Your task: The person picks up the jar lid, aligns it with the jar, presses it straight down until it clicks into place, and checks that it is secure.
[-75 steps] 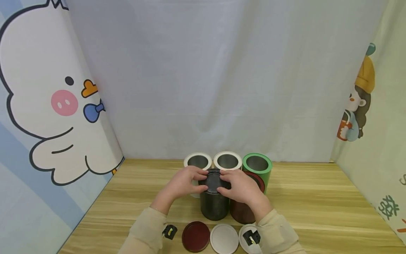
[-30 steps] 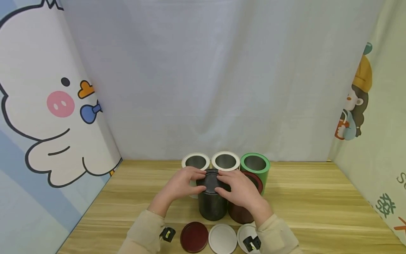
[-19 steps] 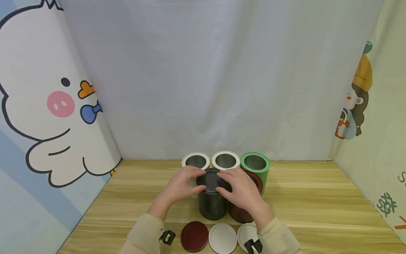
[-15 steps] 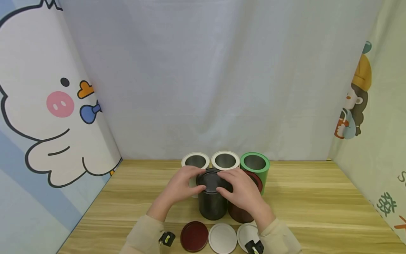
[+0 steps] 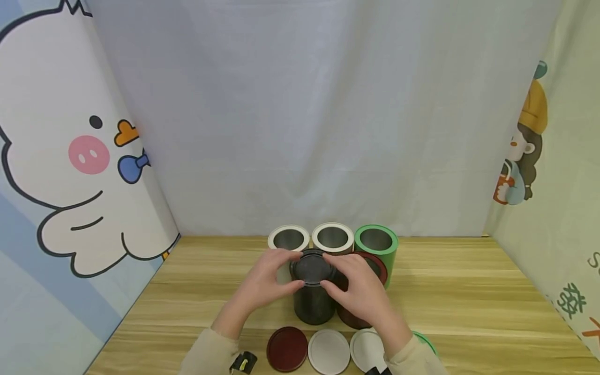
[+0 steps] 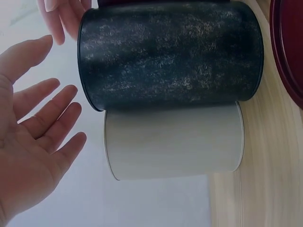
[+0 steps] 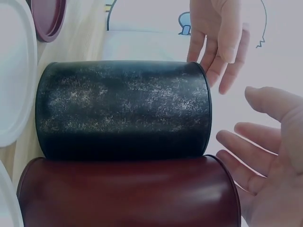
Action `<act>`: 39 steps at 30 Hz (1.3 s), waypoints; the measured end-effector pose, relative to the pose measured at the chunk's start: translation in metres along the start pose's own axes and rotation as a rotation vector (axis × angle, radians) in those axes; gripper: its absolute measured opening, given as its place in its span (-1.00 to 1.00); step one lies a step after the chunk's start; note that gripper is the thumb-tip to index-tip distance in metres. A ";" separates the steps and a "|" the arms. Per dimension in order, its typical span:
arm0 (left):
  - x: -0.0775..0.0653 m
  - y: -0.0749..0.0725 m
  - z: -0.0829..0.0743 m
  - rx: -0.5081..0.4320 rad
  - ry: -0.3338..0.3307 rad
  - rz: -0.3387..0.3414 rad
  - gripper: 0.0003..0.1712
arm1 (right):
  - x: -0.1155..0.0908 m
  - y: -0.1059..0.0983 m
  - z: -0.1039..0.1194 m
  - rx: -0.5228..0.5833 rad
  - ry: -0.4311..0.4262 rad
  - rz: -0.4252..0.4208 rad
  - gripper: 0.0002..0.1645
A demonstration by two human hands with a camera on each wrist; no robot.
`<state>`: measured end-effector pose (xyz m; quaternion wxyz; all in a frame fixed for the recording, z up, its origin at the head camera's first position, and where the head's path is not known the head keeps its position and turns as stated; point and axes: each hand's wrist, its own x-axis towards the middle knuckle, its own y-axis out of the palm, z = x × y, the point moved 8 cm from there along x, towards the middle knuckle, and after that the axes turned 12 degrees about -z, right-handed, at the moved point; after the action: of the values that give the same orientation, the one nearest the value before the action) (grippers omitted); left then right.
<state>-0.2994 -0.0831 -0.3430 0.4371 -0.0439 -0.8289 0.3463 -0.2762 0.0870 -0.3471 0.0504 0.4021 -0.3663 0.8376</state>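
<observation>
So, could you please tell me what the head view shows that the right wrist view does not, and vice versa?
Only the head view shows the green can, the two white-rimmed cans and the top of the black can.

Only the right wrist view shows the palm side of the right hand and, clearly, the pale mottling on the black can's side.

Both show the dark red can, dark red lid, white lids and left hand.
</observation>
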 end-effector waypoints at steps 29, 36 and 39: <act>-0.049 -0.008 -0.014 -0.006 0.080 -0.083 -0.22 | -0.039 -0.004 0.021 0.073 -0.198 -0.098 -0.23; -0.058 -0.008 -0.018 -0.038 0.093 -0.081 -0.19 | -0.047 -0.003 0.029 0.091 -0.262 -0.091 -0.18; -0.061 -0.007 -0.018 -0.048 0.087 -0.074 -0.19 | -0.049 -0.001 0.029 0.083 -0.278 -0.086 -0.15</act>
<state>-0.2468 -0.1014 -0.3746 0.4841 -0.0387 -0.8183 0.3075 -0.2239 0.0793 -0.3693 0.0185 0.5314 -0.3170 0.7853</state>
